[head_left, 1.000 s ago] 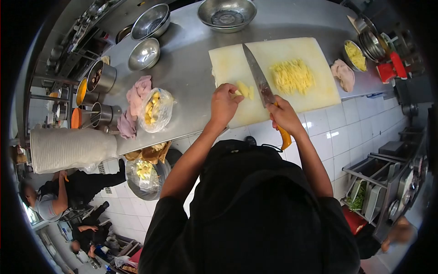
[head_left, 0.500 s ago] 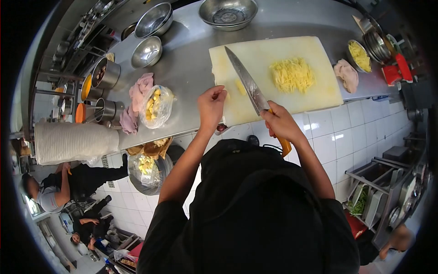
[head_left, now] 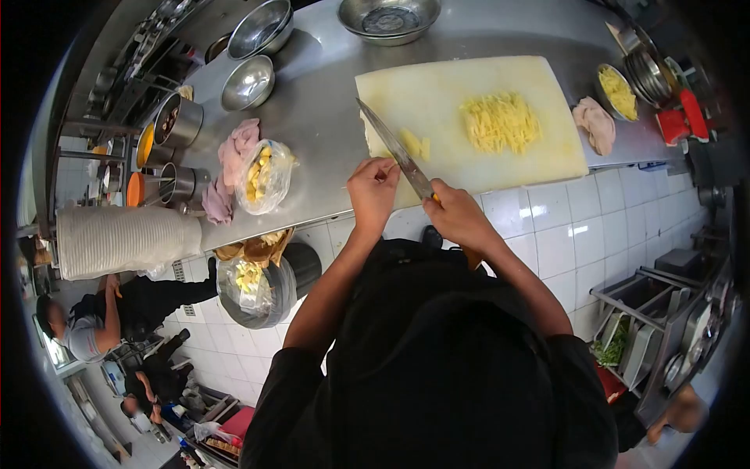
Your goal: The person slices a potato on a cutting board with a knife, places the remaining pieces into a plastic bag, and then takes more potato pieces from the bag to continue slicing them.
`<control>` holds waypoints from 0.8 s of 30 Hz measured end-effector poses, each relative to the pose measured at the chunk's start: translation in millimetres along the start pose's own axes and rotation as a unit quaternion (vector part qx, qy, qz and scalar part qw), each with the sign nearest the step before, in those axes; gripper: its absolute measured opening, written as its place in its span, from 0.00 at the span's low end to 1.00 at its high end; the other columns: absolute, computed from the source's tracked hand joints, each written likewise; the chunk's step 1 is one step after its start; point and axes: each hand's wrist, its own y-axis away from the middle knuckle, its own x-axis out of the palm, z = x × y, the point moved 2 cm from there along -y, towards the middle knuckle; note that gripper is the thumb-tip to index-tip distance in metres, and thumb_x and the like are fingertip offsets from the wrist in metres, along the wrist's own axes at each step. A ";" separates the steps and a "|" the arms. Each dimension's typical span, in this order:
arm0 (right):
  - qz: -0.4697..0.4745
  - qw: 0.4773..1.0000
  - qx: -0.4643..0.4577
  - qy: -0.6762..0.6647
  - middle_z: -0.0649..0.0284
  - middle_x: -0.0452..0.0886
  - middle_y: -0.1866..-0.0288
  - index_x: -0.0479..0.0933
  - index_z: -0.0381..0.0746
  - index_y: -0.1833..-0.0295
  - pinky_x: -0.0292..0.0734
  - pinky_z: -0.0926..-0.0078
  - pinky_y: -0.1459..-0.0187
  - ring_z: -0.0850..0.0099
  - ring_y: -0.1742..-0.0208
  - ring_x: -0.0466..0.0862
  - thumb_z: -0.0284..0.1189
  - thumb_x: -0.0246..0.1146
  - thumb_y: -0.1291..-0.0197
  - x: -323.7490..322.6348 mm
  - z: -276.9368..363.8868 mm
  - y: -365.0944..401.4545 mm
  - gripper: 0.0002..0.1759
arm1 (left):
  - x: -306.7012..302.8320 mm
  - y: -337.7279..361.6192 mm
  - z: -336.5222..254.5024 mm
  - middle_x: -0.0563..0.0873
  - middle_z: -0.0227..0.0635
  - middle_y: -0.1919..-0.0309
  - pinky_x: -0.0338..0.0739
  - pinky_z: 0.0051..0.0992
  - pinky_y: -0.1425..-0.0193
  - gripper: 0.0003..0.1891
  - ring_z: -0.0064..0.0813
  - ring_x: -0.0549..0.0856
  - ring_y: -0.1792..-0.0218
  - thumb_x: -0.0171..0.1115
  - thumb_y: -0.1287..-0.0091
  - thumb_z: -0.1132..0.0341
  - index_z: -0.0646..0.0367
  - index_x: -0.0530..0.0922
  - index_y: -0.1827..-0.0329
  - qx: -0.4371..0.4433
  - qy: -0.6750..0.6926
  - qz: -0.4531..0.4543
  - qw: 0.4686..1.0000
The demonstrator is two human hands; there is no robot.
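Note:
My right hand (head_left: pixel 453 211) is closed on the handle of a large knife (head_left: pixel 402 156), whose blade points up and left across the left part of a white cutting board (head_left: pixel 461 78). Beside the blade, at the board's lower left corner, my left hand (head_left: pixel 373 187) has its fingers pressed together; what they pinch is too small to make out. A few pale yellow slices (head_left: pixel 416 144) lie just right of the blade. Farther right on the board sits a pile of thin yellow strips (head_left: pixel 501 123).
Left of the board are a plastic bag of yellow pieces (head_left: pixel 262 178), a pink cloth (head_left: pixel 237 152) and metal bowls (head_left: pixel 248 83). At right are another cloth (head_left: pixel 595 125) and a bowl of strips (head_left: pixel 617 94). A lined bin (head_left: pixel 254 293) stands below the counter; co-workers are at lower left and lower right.
The knife and my right hand have moved left, bringing the blade close to my left hand. My left hand has shifted slightly right and down. The yellow slices now show right of the blade.

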 end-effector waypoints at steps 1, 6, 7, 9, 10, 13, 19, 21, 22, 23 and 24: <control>-0.003 1.000 0.005 0.006 0.41 0.82 0.70 0.71 0.31 0.52 0.76 0.49 0.61 0.42 0.66 0.84 0.35 0.57 0.25 0.9 2.9 0.3 0.15 | -2.7 -2.9 -8.3 0.90 0.43 0.64 0.81 0.28 0.63 0.06 0.30 0.86 0.72 0.74 0.37 0.74 0.66 0.90 0.60 -0.001 -0.023 0.009 1.000; 0.002 0.999 0.027 0.017 0.38 0.83 0.67 0.72 0.30 0.53 0.75 0.46 0.56 0.38 0.62 0.84 0.35 0.57 0.26 1.3 16.8 6.2 0.16 | -10.3 -16.5 -1.5 0.90 0.44 0.69 0.79 0.28 0.65 0.11 0.23 0.85 0.73 0.73 0.32 0.66 0.67 0.90 0.57 -0.039 -0.076 0.052 0.995; 0.001 0.999 0.028 0.028 0.38 0.83 0.67 0.72 0.30 0.52 0.75 0.45 0.56 0.38 0.61 0.84 0.35 0.57 0.26 2.4 17.6 7.8 0.16 | -11.1 -20.3 0.8 0.90 0.43 0.71 0.79 0.28 0.66 0.11 0.23 0.84 0.74 0.73 0.33 0.66 0.67 0.91 0.57 -0.074 -0.069 0.063 0.993; -0.004 0.998 0.030 0.048 0.38 0.83 0.67 0.72 0.30 0.51 0.75 0.45 0.55 0.37 0.61 0.84 0.35 0.57 0.26 3.8 19.5 10.0 0.16 | -12.8 -26.5 3.0 0.90 0.40 0.73 0.78 0.27 0.68 0.11 0.21 0.83 0.76 0.73 0.33 0.67 0.68 0.91 0.57 -0.123 -0.039 0.076 0.989; 0.000 0.998 0.033 0.053 0.38 0.83 0.66 0.72 0.30 0.50 0.75 0.45 0.55 0.37 0.60 0.84 0.35 0.57 0.26 4.5 20.9 11.0 0.16 | -13.8 -29.2 3.2 0.90 0.38 0.75 0.77 0.26 0.68 0.11 0.21 0.82 0.76 0.74 0.33 0.67 0.69 0.91 0.57 -0.139 -0.017 0.078 0.987; 0.000 0.997 0.046 0.065 0.38 0.84 0.65 0.73 0.30 0.49 0.76 0.44 0.54 0.37 0.59 0.84 0.35 0.57 0.26 7.6 23.9 13.6 0.16 | -17.0 -37.9 13.1 0.89 0.34 0.75 0.76 0.24 0.69 0.11 0.18 0.80 0.76 0.74 0.34 0.68 0.70 0.91 0.58 -0.150 0.008 0.093 0.984; -0.008 0.994 0.079 0.070 0.35 0.85 0.60 0.74 0.32 0.49 0.75 0.39 0.47 0.34 0.52 0.84 0.34 0.57 0.28 12.5 30.5 21.1 0.15 | -20.4 -40.5 17.9 0.90 0.37 0.73 0.79 0.25 0.66 0.12 0.22 0.85 0.73 0.76 0.36 0.66 0.69 0.89 0.61 -0.141 0.011 0.091 0.986; -0.013 0.994 0.093 0.061 0.35 0.85 0.59 0.75 0.32 0.48 0.76 0.40 0.47 0.34 0.52 0.83 0.34 0.58 0.29 10.7 29.6 23.8 0.15 | -20.4 -37.8 16.9 0.90 0.35 0.73 0.79 0.24 0.66 0.12 0.22 0.84 0.73 0.77 0.36 0.65 0.69 0.88 0.62 -0.112 -0.003 0.073 0.991; -0.019 0.995 0.096 0.034 0.35 0.85 0.59 0.75 0.32 0.47 0.76 0.40 0.47 0.35 0.53 0.84 0.34 0.58 0.28 10.1 26.3 24.2 0.16 | -23.3 -36.8 10.4 0.90 0.36 0.73 0.80 0.25 0.65 0.13 0.24 0.85 0.73 0.78 0.36 0.64 0.68 0.88 0.62 -0.102 -0.026 0.066 0.992; -0.024 0.995 0.098 0.006 0.35 0.85 0.59 0.75 0.32 0.45 0.77 0.41 0.47 0.35 0.53 0.84 0.35 0.59 0.28 9.9 20.7 23.7 0.17 | -25.1 -36.8 6.7 0.90 0.37 0.72 0.80 0.26 0.64 0.14 0.25 0.86 0.72 0.78 0.37 0.63 0.67 0.88 0.62 -0.091 -0.049 0.057 0.993; -0.028 0.994 0.100 -0.021 0.36 0.86 0.59 0.75 0.33 0.44 0.77 0.42 0.48 0.36 0.53 0.85 0.35 0.60 0.28 9.0 17.3 23.0 0.17 | -24.4 -37.4 5.9 0.92 0.38 0.68 0.82 0.30 0.61 0.15 0.29 0.88 0.69 0.79 0.37 0.61 0.65 0.89 0.59 -0.070 -0.101 0.074 0.990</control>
